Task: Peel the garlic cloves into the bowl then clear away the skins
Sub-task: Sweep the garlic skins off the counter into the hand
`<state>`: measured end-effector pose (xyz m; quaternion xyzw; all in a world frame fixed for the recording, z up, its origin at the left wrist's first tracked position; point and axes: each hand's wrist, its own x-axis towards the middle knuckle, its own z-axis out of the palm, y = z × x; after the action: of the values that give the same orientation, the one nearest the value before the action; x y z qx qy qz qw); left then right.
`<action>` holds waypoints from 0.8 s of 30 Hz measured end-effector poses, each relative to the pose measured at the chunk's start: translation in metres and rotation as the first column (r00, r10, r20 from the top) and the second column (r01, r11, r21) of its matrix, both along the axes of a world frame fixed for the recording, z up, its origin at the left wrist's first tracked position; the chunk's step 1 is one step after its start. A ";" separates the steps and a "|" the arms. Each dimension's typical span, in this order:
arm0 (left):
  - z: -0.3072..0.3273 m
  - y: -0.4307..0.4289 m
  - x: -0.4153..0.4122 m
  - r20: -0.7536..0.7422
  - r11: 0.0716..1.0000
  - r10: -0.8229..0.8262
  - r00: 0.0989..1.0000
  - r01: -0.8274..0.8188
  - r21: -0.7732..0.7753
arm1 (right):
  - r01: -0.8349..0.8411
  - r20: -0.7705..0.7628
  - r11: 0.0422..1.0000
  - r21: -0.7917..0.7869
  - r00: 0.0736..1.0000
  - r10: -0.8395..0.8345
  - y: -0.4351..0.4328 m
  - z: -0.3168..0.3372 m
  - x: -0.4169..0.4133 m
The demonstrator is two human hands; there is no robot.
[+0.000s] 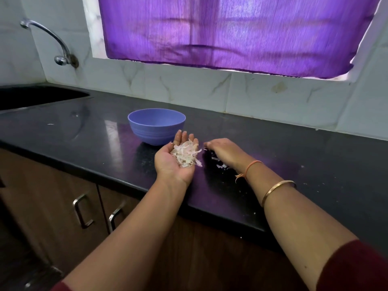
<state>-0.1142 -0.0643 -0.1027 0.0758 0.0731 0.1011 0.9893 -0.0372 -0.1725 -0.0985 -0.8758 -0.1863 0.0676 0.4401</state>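
The left hand [169, 164] is cupping, palm-up and open, a heap of pale, papery, pink-tinged skins [185, 154] at five o'clock of the blue bowl [156, 131]. The right hand [224, 151], at the heap's three o'clock, is lying knuckles-up; its grasp is hidden.

Left hand [178, 162] cupped, palm up, carrying garlic skins [185, 155]; right hand [223, 151] on counter [84, 133] beside bowl [156, 126].

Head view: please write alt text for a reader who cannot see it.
A person's left hand, palm up, holds a heap of garlic skins over a black counter; the right hand lies palm down among loose skins beside it. A blue bowl stands behind the hands.
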 end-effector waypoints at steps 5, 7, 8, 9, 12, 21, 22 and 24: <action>0.001 0.006 -0.014 0.006 0.999 0.020 1.000 -0.020 -0.033 | 0.088 0.090 0.944 0.317 0.988 -0.123 -0.001 0.004 0.002; 0.001 0.008 -0.020 -0.002 0.999 0.031 1.000 -0.031 -0.036 | 0.143 0.140 0.976 0.167 0.976 -0.167 -0.004 0.001 0.008; 0.001 0.009 -0.023 -0.005 0.999 0.039 0.999 -0.039 -0.036 | 0.125 0.154 0.991 0.039 0.980 -0.129 -0.004 0.000 0.007; 0.002 0.010 -0.026 -0.008 0.998 0.046 0.999 -0.046 -0.036 | 0.086 0.161 0.995 -0.055 0.984 -0.076 -0.002 -0.001 0.005; 0.002 0.009 -0.036 -0.019 0.997 0.061 0.998 -0.062 -0.043 | -0.070 0.141 0.988 -0.139 0.986 0.090 0.008 -0.004 -0.008; -0.003 0.007 -0.078 -0.022 0.997 0.028 0.999 -0.030 -0.076 | -0.118 0.121 0.958 0.263 0.989 0.089 0.022 -0.001 -0.018; -0.005 0.007 -0.083 -0.027 0.996 0.026 0.999 -0.028 -0.080 | -0.100 0.173 0.978 0.186 0.983 0.067 0.023 -0.001 -0.013; -0.008 0.008 -0.092 -0.033 0.996 0.026 0.999 -0.028 -0.084 | -0.130 0.213 0.990 -0.054 0.967 0.139 0.029 -0.003 -0.007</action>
<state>-0.2063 -0.0563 -0.1103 0.0347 0.0938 0.1101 0.9889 -0.0443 -0.1434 -0.1010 -0.8717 -0.2908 0.0052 0.3943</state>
